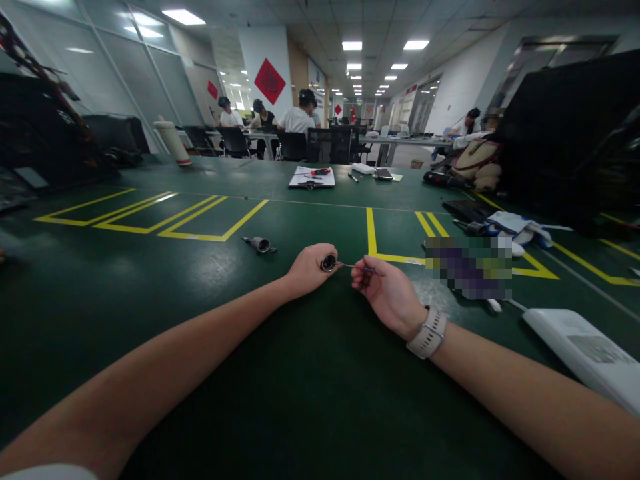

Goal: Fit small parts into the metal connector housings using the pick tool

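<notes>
Fingers of the left hand (310, 272): curled snugly around a hollow metal part (328, 263), its round mouth exposed. Fingers of the right hand (387, 290): pinched together on a slim tool (369, 270), thin shaft spanning the gap to the left fingers; I cannot tell whether its tip touches the metal. Below the right fingers, a pale watch (429, 332) on the wrist. Beyond and left of the left fingers, a similar fitting (261, 245) lies on the green tabletop (300, 400). Farther out, straight beyond the fingers: a clipboard (299, 179) bearing a red-and-black screwdriver (321, 172).
</notes>
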The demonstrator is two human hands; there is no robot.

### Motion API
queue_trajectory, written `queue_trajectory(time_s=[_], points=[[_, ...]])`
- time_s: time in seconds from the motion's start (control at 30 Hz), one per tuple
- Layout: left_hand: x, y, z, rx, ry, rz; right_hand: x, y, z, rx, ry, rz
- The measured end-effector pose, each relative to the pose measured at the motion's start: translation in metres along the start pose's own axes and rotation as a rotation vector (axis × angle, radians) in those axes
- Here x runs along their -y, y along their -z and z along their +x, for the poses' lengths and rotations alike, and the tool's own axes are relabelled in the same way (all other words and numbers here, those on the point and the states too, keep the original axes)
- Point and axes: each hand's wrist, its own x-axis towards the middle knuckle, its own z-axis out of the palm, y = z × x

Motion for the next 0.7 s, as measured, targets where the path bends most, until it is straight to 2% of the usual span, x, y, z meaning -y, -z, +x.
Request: queue_trajectory(time_s=[0.2,0.3,0.6,0.7], points=[[0.001,-0.002,0.001,0.011,0.012,0.098,0.001,-0.004,-0.009,-0.01,0.165,-0.084],[0.001,-0.002,0.001,0.025,0.002,0.137,0.002,-0.006,-0.012,0.006,0.195,-0.153],[0.002,-0.001,-0.001,0.006,-0.031,0.037,0.001,-0.002,-0.003,-0.023,-0.002,-0.001],[0.002,-0.001,0.0,-0.006,-0.022,-0.005,0.0,-0.002,-0.003,-0.021,-0.028,0.023]])
